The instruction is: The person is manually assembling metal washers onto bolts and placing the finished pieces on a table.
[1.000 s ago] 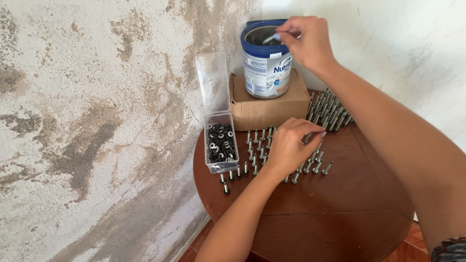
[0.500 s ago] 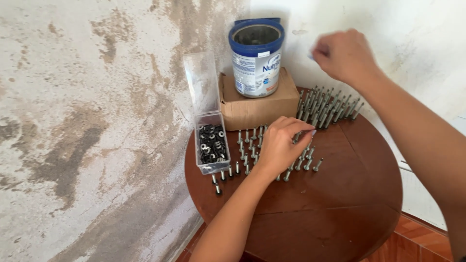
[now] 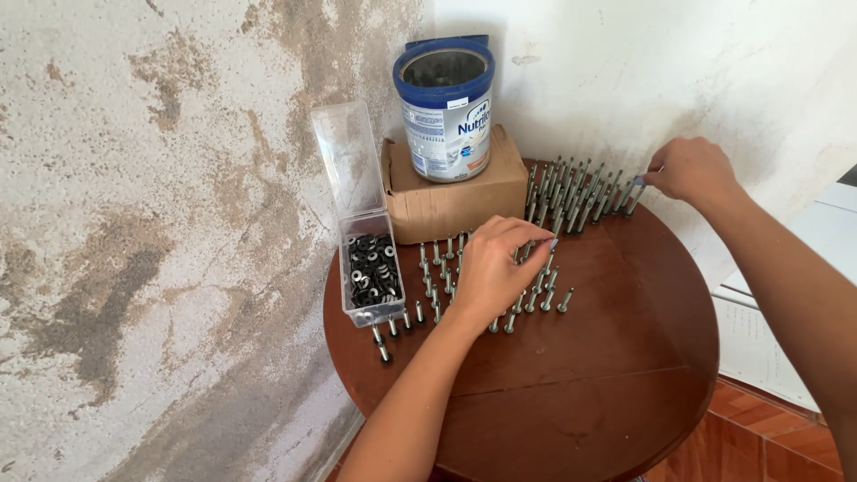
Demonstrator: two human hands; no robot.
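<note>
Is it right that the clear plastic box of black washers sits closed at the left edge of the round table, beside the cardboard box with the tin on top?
Not quite. The head view shows the clear plastic box of black washers open, its lid standing upright. The rest holds: it sits at the left edge of the round table, beside the cardboard box with the tin on top.

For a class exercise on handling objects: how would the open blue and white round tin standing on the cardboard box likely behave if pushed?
The blue and white round tin looks tall for its base, so it may tip. It sits raised on a small brown cardboard box, so a hard push could send it off the edge. Its visible interior looks empty, so it is probably light; lying down, it would likely roll.
</note>
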